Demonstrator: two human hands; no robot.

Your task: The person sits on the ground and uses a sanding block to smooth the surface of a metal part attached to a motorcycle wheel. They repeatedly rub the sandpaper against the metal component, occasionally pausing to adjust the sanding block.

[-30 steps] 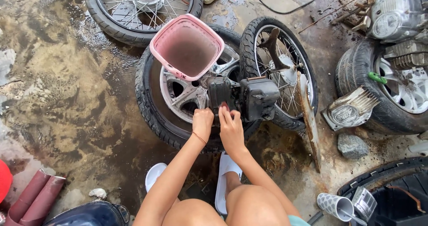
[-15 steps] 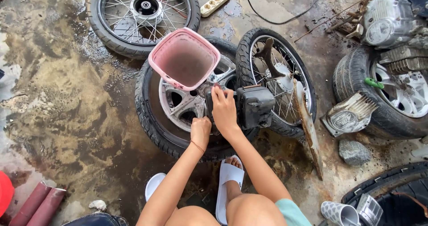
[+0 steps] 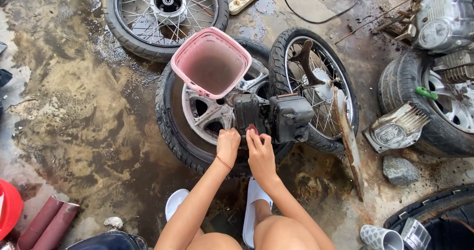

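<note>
Engine part (image 3: pixel 274 116) just beyond both hands

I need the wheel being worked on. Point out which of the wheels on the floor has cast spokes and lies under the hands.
The silver cast-spoke wheel beneath both hands; the two wheels beside it have thin wire spokes.

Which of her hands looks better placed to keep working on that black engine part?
Probably the right hand: its fingertips already touch the lower edge of the black engine part. The left hand sits curled beside it, nearer the alloy wheel.
</note>
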